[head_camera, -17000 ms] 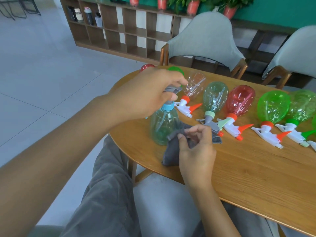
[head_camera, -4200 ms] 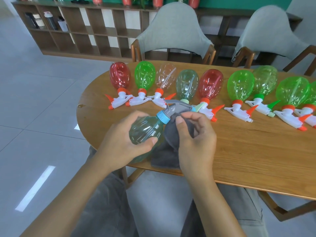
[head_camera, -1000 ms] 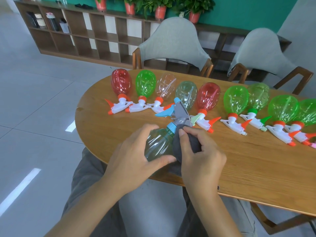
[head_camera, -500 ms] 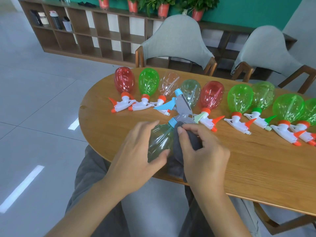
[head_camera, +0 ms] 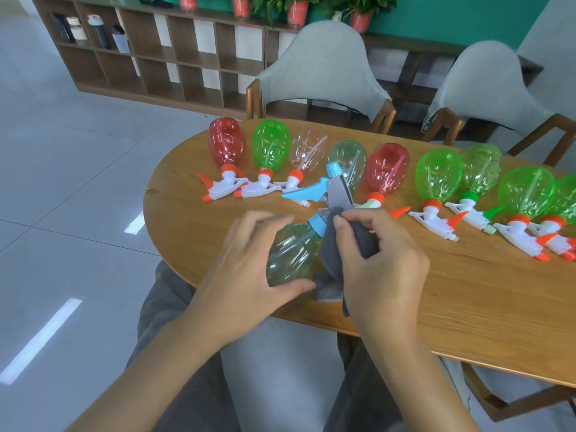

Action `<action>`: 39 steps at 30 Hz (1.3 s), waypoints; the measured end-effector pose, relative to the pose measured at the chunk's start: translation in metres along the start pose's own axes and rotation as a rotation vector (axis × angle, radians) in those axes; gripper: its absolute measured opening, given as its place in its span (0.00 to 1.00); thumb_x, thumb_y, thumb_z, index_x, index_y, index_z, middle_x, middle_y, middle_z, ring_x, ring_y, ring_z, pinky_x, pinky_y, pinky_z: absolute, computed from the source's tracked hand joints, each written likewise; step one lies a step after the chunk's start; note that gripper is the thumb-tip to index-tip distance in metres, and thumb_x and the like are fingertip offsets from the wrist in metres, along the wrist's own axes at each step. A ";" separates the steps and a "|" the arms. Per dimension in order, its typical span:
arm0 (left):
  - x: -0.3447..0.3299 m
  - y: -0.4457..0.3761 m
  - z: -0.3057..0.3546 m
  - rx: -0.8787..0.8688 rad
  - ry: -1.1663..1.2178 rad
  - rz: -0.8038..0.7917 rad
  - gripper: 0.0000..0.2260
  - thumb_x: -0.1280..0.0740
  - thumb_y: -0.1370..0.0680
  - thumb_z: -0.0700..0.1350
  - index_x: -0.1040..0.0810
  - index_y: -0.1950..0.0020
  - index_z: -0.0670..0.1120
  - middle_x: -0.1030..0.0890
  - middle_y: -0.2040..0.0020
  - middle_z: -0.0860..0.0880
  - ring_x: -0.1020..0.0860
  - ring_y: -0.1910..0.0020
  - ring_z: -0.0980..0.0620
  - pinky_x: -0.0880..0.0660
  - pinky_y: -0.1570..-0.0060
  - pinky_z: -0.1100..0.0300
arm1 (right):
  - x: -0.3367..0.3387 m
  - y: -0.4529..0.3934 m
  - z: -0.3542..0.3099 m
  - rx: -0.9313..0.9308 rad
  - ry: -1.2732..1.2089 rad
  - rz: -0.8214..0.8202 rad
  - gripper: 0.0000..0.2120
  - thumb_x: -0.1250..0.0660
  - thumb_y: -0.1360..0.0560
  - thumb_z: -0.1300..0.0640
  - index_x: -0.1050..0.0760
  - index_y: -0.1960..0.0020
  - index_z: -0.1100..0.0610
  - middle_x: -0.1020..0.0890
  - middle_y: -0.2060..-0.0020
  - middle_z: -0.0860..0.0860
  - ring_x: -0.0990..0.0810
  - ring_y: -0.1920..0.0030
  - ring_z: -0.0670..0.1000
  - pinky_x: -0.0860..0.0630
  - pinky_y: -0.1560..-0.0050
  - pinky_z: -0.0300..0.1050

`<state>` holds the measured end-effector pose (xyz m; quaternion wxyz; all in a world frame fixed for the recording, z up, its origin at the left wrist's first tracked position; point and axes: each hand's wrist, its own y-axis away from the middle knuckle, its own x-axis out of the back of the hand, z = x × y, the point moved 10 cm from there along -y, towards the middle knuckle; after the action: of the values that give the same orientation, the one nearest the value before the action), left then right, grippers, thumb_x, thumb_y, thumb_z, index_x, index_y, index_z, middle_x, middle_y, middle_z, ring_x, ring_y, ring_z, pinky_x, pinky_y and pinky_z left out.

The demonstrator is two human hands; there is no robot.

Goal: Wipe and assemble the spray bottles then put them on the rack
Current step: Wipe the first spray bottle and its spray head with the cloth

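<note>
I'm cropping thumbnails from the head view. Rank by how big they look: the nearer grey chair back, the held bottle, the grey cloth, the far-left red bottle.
1. Chair back, though farthest.
2. Held bottle; nearness flatters it.
3. Red bottle and grey cloth: too close to rank, cloth partly hidden.

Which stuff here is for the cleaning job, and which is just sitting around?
For the job:
held bottle
grey cloth
left hand
right hand
row of bottles
shelf rack

Just around:
two chairs
potted plants
table

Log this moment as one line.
wiping | left hand holds pale green bottle | right hand rubs grey cloth at neck | rack: none yet
</note>
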<state>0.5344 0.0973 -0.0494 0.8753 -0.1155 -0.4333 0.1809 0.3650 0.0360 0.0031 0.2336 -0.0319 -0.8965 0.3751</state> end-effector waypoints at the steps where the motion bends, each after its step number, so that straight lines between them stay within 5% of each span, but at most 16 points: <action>1: 0.001 -0.001 0.000 0.006 0.014 0.008 0.38 0.21 0.34 0.61 0.29 0.27 0.57 0.34 0.35 0.61 0.32 0.33 0.61 0.40 0.39 0.79 | -0.003 0.004 -0.002 0.023 -0.007 -0.022 0.02 0.26 0.23 0.62 0.17 0.52 0.57 0.17 0.59 0.45 0.21 0.55 0.43 0.30 0.52 0.28; 6: 0.007 -0.004 -0.005 0.039 0.042 0.013 0.41 0.16 0.42 0.61 0.27 0.32 0.58 0.31 0.36 0.62 0.29 0.36 0.65 0.36 0.40 0.77 | -0.016 0.018 -0.005 0.058 -0.059 -0.152 0.04 0.25 0.24 0.63 0.17 0.52 0.56 0.16 0.57 0.45 0.21 0.54 0.40 0.30 0.50 0.26; 9: 0.004 -0.004 -0.005 0.082 -0.013 -0.050 0.41 0.17 0.42 0.65 0.35 0.35 0.65 0.28 0.40 0.66 0.29 0.42 0.65 0.33 0.48 0.73 | -0.001 0.010 -0.006 0.064 -0.044 -0.050 0.03 0.25 0.24 0.63 0.17 0.52 0.57 0.18 0.58 0.44 0.22 0.55 0.41 0.31 0.50 0.25; 15: -0.001 -0.001 0.006 -0.007 -0.080 -0.061 0.36 0.34 0.29 0.72 0.37 0.27 0.55 0.28 0.34 0.58 0.31 0.37 0.60 0.38 0.46 0.70 | 0.002 -0.003 -0.007 0.066 -0.040 -0.035 0.03 0.26 0.24 0.63 0.17 0.52 0.57 0.18 0.58 0.44 0.22 0.55 0.41 0.31 0.51 0.26; 20: 0.001 0.004 0.007 -0.028 -0.099 -0.042 0.28 0.41 0.22 0.60 0.38 0.24 0.51 0.28 0.32 0.54 0.30 0.35 0.56 0.38 0.44 0.69 | -0.015 0.013 -0.011 0.116 -0.051 -0.142 0.04 0.24 0.24 0.63 0.17 0.52 0.56 0.16 0.57 0.46 0.20 0.55 0.43 0.27 0.52 0.31; 25: -0.002 0.003 0.004 -0.007 -0.097 -0.051 0.33 0.34 0.23 0.58 0.37 0.21 0.49 0.33 0.29 0.56 0.34 0.29 0.57 0.41 0.37 0.70 | -0.003 0.007 -0.011 0.098 -0.042 -0.046 0.03 0.25 0.24 0.64 0.16 0.51 0.59 0.16 0.57 0.48 0.21 0.54 0.43 0.28 0.51 0.29; 35: 0.001 0.004 0.007 -0.073 -0.076 0.063 0.33 0.28 0.27 0.59 0.31 0.26 0.48 0.31 0.34 0.57 0.31 0.35 0.54 0.42 0.35 0.76 | -0.013 0.013 -0.011 0.114 -0.001 -0.113 0.03 0.25 0.25 0.63 0.17 0.52 0.58 0.16 0.57 0.49 0.21 0.55 0.44 0.29 0.52 0.31; 39: 0.001 0.005 0.009 -0.081 -0.080 0.074 0.34 0.26 0.29 0.59 0.30 0.26 0.49 0.30 0.35 0.56 0.30 0.35 0.54 0.42 0.35 0.75 | -0.001 0.010 -0.008 0.049 -0.015 -0.004 0.03 0.25 0.24 0.62 0.17 0.52 0.58 0.17 0.58 0.47 0.21 0.55 0.43 0.30 0.52 0.27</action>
<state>0.5269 0.1027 -0.0448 0.8446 -0.1596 -0.4704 0.1998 0.3679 0.0482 0.0003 0.2283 -0.0215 -0.8888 0.3967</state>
